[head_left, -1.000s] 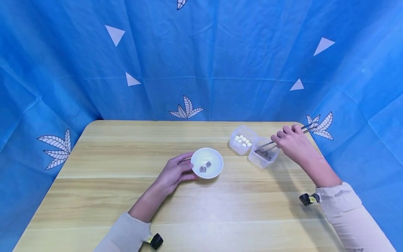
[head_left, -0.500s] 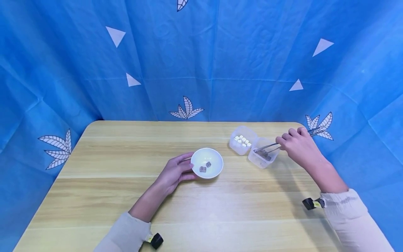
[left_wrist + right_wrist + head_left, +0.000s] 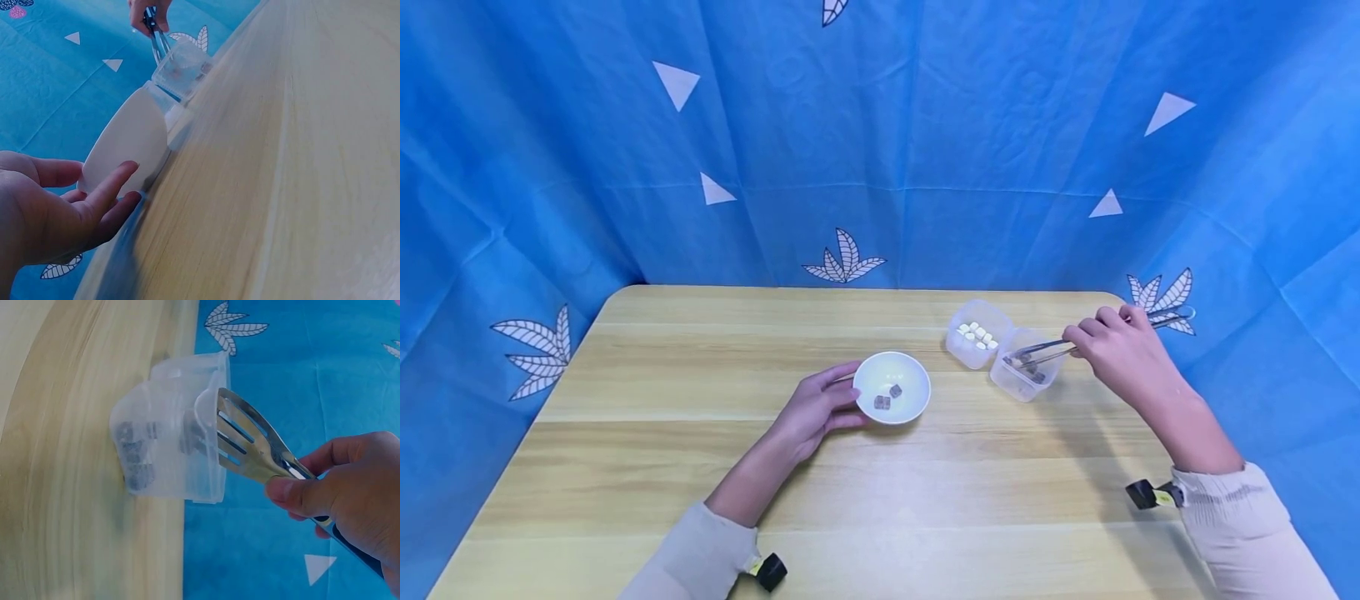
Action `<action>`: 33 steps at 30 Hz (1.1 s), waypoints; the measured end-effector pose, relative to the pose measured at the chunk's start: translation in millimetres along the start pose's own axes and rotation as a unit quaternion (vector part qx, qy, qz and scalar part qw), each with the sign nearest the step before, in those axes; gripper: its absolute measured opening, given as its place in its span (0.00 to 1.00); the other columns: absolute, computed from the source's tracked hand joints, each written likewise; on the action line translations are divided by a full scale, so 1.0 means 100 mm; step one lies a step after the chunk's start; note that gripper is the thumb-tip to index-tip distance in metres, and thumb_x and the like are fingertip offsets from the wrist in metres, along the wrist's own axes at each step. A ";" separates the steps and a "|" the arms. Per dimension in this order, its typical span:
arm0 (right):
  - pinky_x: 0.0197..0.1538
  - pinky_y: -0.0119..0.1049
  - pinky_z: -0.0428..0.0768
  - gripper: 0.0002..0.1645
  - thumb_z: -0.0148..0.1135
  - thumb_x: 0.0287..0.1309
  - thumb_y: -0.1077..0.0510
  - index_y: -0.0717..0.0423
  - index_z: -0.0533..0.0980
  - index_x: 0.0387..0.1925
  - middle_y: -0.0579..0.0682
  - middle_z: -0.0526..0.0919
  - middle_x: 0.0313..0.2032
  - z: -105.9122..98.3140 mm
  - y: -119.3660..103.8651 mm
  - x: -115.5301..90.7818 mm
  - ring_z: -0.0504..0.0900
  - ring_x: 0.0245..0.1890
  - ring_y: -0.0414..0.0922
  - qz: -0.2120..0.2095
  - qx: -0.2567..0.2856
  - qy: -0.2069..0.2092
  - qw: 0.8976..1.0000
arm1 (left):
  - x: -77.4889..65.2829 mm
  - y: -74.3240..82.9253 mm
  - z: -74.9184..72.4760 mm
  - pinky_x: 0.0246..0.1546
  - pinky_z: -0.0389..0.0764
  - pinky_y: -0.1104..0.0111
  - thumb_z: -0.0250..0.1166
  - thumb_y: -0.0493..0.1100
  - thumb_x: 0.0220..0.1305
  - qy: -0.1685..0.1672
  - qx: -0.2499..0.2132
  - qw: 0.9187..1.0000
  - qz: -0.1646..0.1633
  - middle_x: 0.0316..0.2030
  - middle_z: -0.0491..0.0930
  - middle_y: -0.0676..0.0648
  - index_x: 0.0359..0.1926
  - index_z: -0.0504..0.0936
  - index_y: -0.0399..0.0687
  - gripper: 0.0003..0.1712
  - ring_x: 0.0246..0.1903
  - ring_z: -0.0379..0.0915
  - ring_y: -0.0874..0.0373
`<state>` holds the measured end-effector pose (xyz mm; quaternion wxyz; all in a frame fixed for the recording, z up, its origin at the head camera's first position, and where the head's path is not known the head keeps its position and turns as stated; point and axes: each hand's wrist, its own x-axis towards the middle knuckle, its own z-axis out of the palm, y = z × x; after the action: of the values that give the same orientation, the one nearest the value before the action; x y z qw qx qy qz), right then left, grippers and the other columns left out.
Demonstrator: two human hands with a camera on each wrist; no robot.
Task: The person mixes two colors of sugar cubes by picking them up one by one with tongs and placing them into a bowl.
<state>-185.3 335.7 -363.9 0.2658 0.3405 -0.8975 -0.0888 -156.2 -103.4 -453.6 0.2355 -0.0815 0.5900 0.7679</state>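
My left hand [image 3: 808, 412] holds the white bowl [image 3: 912, 402] by its left side, thumb at the rim and other fingers along the outside. Three small grey-brown cubes [image 3: 896, 390] lie in the bowl. My right hand [image 3: 1112, 346] grips metal tongs [image 3: 275, 453], whose slotted ends reach into the nearer clear plastic box [image 3: 1017, 390]. More dark cubes [image 3: 134, 453] show through that box's wall. Whether the tongs pinch a cube cannot be made out. In the left wrist view the bowl's outside [image 3: 128, 140] hides its contents.
A second clear box [image 3: 958, 354] with several white cubes [image 3: 976, 333] stands touching the first, behind and to its left. The wooden table [image 3: 925, 500] ends at a blue patterned curtain [image 3: 880, 150] at the back and sides.
My right hand has shifted a little right and toward me, the tongs' ends staying inside the nearer box. My left hand and the bowl hold practically still.
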 end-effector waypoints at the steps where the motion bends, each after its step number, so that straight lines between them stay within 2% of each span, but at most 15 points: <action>1: 0.42 0.53 0.74 0.10 0.66 0.55 0.56 0.57 0.81 0.37 0.54 0.86 0.29 -0.01 0.00 0.01 0.76 0.34 0.55 -0.002 0.001 0.001 1.000 | 0.00 0.00 0.00 0.52 0.92 0.55 0.58 0.30 0.72 0.001 -0.001 1.000 0.000 0.70 0.72 0.32 0.76 0.66 0.44 0.33 0.59 0.82 0.42; 9: 0.39 0.51 0.76 0.12 0.75 0.49 0.61 0.58 0.82 0.37 0.55 0.87 0.29 -0.18 -0.03 0.08 0.78 0.34 0.56 -0.009 0.000 0.013 1.000 | 0.00 -0.02 -0.01 0.52 0.92 0.55 0.58 0.30 0.72 0.007 -0.007 1.000 -0.001 0.69 0.72 0.31 0.76 0.67 0.44 0.33 0.59 0.81 0.40; 21: 0.42 0.50 0.78 0.14 0.75 0.50 0.63 0.58 0.83 0.41 0.56 0.88 0.34 -0.36 -0.15 0.17 0.80 0.39 0.57 -0.011 -0.006 -0.004 1.000 | -0.01 -0.01 0.01 0.51 0.92 0.55 0.58 0.30 0.72 0.010 -0.007 1.000 -0.003 0.69 0.72 0.32 0.76 0.67 0.43 0.33 0.59 0.81 0.41; 33: 0.44 0.51 0.79 0.16 0.75 0.49 0.64 0.57 0.83 0.42 0.55 0.89 0.35 -0.43 -0.24 0.26 0.81 0.40 0.56 -0.022 -0.011 0.009 1.000 | -0.01 0.00 0.02 0.52 0.91 0.55 0.58 0.30 0.72 0.003 -0.005 1.000 -0.005 0.69 0.72 0.32 0.76 0.67 0.44 0.33 0.61 0.80 0.39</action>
<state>-165.0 301.8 -325.6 0.2756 0.3585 -0.8862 -0.1013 -154.9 -101.6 -452.4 0.2373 -0.0881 0.5868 0.7692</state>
